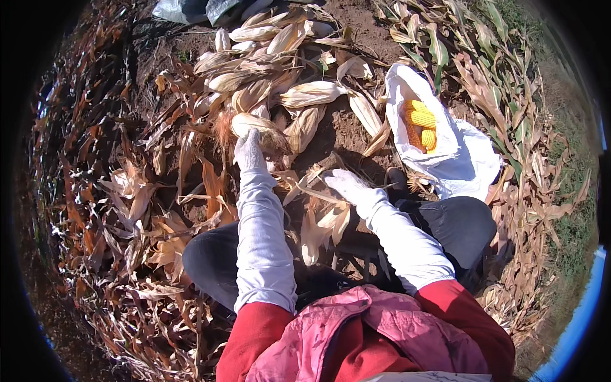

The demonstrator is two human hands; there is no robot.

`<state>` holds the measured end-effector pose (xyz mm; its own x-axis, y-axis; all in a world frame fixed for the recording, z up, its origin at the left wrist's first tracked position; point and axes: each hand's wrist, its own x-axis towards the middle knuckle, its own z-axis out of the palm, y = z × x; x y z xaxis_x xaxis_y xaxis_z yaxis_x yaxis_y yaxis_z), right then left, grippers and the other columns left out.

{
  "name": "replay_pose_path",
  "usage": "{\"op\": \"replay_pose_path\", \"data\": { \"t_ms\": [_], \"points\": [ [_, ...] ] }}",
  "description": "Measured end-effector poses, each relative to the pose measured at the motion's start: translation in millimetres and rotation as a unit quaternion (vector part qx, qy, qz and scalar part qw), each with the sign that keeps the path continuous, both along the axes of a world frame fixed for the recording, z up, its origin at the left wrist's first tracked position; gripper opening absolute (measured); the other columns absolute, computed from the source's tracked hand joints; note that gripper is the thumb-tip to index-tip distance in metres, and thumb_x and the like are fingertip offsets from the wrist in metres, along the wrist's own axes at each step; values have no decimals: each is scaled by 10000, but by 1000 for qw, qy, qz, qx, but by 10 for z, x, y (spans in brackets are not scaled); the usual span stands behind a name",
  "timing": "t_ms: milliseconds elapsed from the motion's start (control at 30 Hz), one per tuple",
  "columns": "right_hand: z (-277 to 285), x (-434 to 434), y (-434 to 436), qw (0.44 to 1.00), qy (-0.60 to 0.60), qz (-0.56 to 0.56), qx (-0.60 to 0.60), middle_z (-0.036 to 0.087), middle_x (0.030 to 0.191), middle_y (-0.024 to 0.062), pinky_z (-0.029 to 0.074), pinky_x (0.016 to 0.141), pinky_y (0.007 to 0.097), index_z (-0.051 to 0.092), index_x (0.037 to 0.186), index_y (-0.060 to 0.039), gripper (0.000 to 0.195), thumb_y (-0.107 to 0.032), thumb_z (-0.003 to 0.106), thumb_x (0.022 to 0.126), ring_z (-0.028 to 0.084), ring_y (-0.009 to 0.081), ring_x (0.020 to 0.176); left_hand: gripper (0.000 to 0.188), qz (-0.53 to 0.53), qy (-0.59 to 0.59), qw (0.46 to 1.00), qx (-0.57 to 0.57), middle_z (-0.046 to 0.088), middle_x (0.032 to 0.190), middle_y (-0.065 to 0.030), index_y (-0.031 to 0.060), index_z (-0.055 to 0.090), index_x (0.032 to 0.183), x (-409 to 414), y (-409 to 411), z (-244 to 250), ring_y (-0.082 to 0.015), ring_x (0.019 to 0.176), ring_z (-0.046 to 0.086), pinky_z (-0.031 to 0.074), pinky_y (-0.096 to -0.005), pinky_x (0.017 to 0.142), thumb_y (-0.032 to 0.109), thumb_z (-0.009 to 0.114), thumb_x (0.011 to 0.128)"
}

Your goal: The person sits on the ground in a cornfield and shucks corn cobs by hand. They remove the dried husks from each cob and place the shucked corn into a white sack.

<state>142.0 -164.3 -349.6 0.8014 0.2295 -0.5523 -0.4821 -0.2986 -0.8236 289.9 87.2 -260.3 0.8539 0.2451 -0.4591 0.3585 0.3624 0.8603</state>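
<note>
My left hand (249,150), in a pale knit glove, grips a corn ear in its dry husk (255,125) at the near edge of a pile. Reddish-brown silk hangs around that ear. My right hand (351,185), gloved the same way, is lower and to the right, beside loose strips of dry husk (310,184). Its fingers point left; whether anything is between them cannot be seen. Beyond my hands lies the pile of unhusked corn ears (258,76). On the right, a white woven sack (415,81) gapes around several bare yellow corn ears (420,119).
Peeled husks (327,227) lie between my knees. Dry leaves and husks (138,238) cover the ground on the left. Cut corn stalks (482,86) line the right side. Grey plastic sheeting or sacks (191,10) lie at the far edge, past bare soil (355,24).
</note>
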Motion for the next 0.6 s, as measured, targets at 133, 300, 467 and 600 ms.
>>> {"op": "replay_pose_path", "data": {
  "t_ms": [133, 300, 467, 600],
  "points": [
    [534, 54, 367, 934, 126, -246, 228, 676, 999, 58, 519, 678, 281, 585, 1358, -85, 512, -405, 681, 970, 630, 183, 859, 194, -76, -77, 991, -77, 681, 874, -9, 46, 693, 1059, -447, -398, 509, -94, 601, 587, 452, -242, 497, 225, 657, 994],
    [1761, -20, 162, 714, 138, -280, 626, 582, 1425, 144, 485, 1041, 355, 492, 1491, -74, 658, -476, 635, 990, 561, 281, 1273, 242, -153, -40, 975, -154, 701, 940, -57, 33, 658, 1086, -1299, -580, 966, -145, 763, 678, 549, -259, 609, 260, 645, 1006],
    [1698, -367, -136, 800, 169, -301, 491, 649, 1340, 73, 491, 1020, 328, 568, 1428, -93, 636, -460, 725, 933, 620, 174, 1178, 403, -499, -13, 865, -47, 680, 1084, -39, -7, 627, 1260, -1633, -543, 1009, -116, 981, 611, 491, -279, 899, 270, 701, 977],
    [1734, -423, -175, 879, 39, -297, 371, 645, 1348, 60, 451, 1053, 291, 563, 1433, -77, 573, -358, 711, 955, 601, 158, 1212, 478, -498, -89, 827, 243, 682, 1015, -25, 8, 639, 1253, -1286, -347, 1037, -100, 893, 605, 492, -263, 798, 395, 692, 977]
  ]
}}
